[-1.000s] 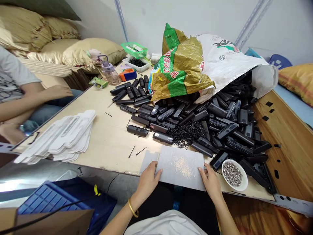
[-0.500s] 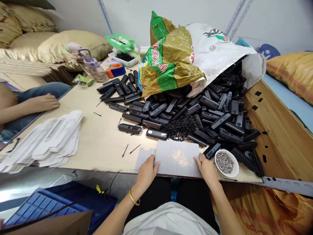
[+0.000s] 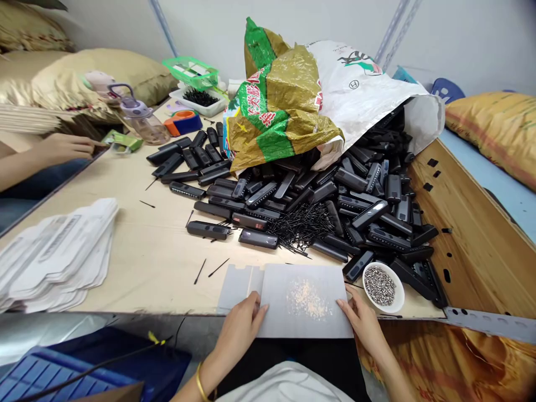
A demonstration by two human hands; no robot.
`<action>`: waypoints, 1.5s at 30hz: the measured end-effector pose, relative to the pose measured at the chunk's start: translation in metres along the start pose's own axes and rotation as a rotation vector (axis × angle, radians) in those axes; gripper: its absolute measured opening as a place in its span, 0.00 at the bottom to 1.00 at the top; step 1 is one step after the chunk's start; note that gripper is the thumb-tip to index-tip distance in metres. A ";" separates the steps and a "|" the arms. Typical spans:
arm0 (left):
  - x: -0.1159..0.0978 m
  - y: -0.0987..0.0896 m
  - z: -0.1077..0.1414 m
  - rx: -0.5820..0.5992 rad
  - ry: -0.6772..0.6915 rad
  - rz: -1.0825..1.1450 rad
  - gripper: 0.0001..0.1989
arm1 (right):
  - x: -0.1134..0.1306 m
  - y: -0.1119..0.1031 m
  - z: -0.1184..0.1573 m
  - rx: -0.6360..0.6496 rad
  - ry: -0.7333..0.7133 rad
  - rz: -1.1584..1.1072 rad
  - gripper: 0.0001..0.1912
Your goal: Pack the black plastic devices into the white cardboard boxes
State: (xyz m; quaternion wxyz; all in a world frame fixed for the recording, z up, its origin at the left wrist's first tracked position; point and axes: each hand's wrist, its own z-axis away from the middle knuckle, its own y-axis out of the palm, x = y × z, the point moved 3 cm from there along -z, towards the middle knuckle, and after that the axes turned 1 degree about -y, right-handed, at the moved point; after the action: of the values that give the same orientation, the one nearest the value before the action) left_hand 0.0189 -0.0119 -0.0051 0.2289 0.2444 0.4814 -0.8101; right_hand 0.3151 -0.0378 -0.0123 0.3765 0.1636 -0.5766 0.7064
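A flat grey sheet (image 3: 278, 321) with a pale speckled patch in its middle is held between my two hands and juts over the table's front edge. My left hand (image 3: 242, 322) grips its left edge, the thumb on top. At the opposite edge my right hand (image 3: 360, 312) pinches it the same way. A second grey piece with a notched edge (image 3: 234, 285) lies partly under the sheet's left side. Close to my right hand stands a white bowl (image 3: 401, 298) of small shiny metal pieces. Behind the sheet is a heap of thin black sticks (image 3: 304, 223).
Many black elongated cases (image 3: 259, 239) are piled across the table, partly under a gold-green bag (image 3: 288, 120) and a white sack (image 3: 335, 72). White cut-outs (image 3: 71, 251) are stacked at left. A co-worker's hand (image 3: 71, 149) is near a green packet (image 3: 121, 140). A wooden board (image 3: 473, 240) stands at right.
The grey sheet has come toward my body and over the table edge, with both hands still on it. The co-worker's hand has moved toward the green packet. The view has shifted slightly.
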 end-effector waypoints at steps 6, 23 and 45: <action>-0.001 -0.003 -0.031 -0.126 0.005 -0.104 0.08 | 0.008 0.009 -0.013 -0.018 0.011 0.108 0.30; -0.004 0.021 -0.054 -0.544 0.276 -0.302 0.27 | 0.033 -0.008 -0.020 -0.393 -0.340 0.452 0.17; 0.032 -0.077 -0.080 -0.723 0.126 -0.245 0.30 | -0.037 -0.066 -0.021 -0.827 -0.261 0.435 0.33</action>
State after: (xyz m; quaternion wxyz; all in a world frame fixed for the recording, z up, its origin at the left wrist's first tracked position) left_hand -0.0383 0.0885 -0.0071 0.1714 0.1379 0.7746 -0.5929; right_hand 0.3910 -0.0270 0.0028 0.1779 -0.0369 -0.8723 0.4539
